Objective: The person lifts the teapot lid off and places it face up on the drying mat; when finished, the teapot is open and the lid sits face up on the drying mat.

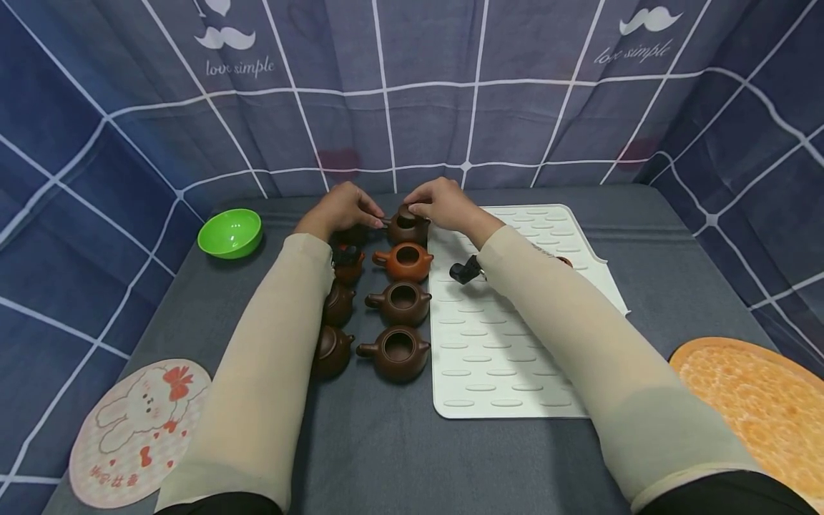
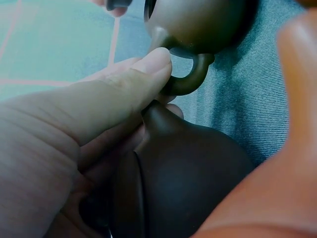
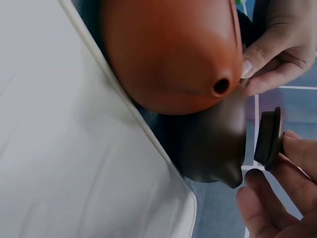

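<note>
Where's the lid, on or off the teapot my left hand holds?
Off: the right wrist view shows the right hand pinching the lid, with a gap between it and the teapot.

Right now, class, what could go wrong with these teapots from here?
The lid might slip and chip: the right hand holds it apart from the dark teapot. That teapot could twist, since the left hand pinches it at its handle. The left hand might also nudge the lidded teapot, whose spout sits close beside it.
</note>
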